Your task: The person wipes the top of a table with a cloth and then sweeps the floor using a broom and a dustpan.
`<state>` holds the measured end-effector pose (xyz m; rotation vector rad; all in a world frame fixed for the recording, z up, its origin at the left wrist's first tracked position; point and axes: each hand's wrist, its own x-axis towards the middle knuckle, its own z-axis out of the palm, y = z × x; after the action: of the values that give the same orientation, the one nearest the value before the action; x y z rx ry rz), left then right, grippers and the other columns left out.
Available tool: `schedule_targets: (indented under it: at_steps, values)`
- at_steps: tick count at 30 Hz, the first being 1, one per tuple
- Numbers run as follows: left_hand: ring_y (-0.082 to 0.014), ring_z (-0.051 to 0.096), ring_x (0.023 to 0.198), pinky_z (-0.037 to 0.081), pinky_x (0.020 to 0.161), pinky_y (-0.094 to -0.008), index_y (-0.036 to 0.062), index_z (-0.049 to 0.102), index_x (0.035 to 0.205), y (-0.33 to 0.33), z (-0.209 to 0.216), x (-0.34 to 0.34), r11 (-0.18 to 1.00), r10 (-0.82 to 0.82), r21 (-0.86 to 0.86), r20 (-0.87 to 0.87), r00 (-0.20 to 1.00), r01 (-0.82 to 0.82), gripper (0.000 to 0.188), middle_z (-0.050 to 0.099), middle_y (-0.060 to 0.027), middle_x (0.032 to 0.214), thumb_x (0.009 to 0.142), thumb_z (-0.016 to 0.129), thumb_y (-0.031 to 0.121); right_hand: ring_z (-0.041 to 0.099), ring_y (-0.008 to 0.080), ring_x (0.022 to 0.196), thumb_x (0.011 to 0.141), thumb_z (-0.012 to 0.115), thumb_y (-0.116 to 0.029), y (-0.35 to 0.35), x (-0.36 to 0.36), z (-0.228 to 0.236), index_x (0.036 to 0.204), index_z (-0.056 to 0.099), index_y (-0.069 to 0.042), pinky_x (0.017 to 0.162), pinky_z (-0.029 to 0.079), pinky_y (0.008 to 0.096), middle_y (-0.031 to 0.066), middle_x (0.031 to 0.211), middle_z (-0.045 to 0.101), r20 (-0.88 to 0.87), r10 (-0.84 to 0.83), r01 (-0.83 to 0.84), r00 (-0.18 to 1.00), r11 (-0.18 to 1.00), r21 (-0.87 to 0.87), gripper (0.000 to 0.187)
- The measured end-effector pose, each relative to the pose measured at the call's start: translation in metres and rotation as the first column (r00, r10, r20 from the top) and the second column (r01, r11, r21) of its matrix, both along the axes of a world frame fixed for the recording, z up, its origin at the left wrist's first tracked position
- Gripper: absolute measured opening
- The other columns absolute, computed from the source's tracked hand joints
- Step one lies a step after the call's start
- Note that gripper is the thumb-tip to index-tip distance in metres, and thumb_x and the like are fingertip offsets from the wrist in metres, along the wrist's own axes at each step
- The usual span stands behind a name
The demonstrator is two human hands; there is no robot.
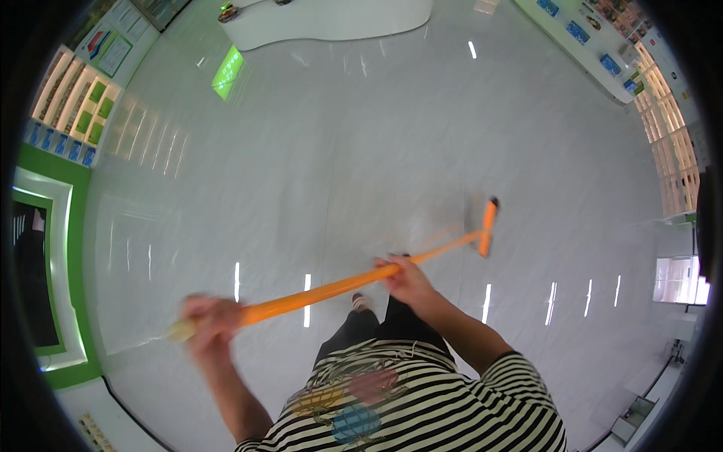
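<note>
A long orange floor mop (320, 294) slants across in front of me, from lower left to upper right. Its narrow orange head (489, 224), with a dark end, is down on the grey floor to the right. My left hand (212, 325), somewhat blurred, is closed around the handle close to its pale top end. Farther down the shaft, my right hand (407, 280) is wrapped around it in front of my body. Whether the head's underside is sponge, cloth or rubber is hidden.
Glossy floor (361, 158) spreads around me, with light reflections. At the far side stands a white curved counter (331, 21). Lit shelves (75, 98) and a green-framed screen (53, 279) line the left. A white display counter (572, 45) is at far right. One foot (361, 303) shows below the handle.
</note>
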<state>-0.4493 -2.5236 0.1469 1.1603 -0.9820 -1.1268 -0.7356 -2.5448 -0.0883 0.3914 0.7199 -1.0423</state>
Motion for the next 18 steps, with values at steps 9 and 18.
schedule_targets:
  at_steps: [9, 18]
  values:
    - [-0.0157, 0.053, 0.098, 0.043, 0.085, -0.0265, 0.0033, 0.056, 0.107, -0.151, -0.161, -0.265, 0.567, -0.726, 0.337, -0.225, 0.650, 0.751, 0.024, 0.057, -0.0075, 0.107, 0.084, 0.053, 0.009, 0.055, 0.0211, 0.068, 0.081, 0.052, -0.007, -0.004, -0.302, -0.184, 0.092, 0.041, -0.001, 0.061, 0.051, 0.0304, 0.0111, 0.074, 0.048, -0.537, -0.398, 0.650, 0.744, 0.618, 0.443, 0.016]
    - [-0.0202, 0.061, 0.069, 0.050, 0.068, -0.0308, -0.0039, 0.058, 0.093, -0.310, -0.023, -0.171, 0.907, -0.358, 0.227, -0.024, 0.933, 0.354, 0.027, 0.061, -0.0134, 0.082, 0.071, 0.062, 0.009, 0.052, 0.0284, 0.096, 0.086, 0.046, -0.007, -0.259, -0.145, -0.093, 0.101, 0.037, 0.006, 0.084, 0.048, 0.0365, 0.0203, 0.100, 0.048, 0.001, 0.021, -0.020, 1.000, 0.969, 0.247, 0.022]
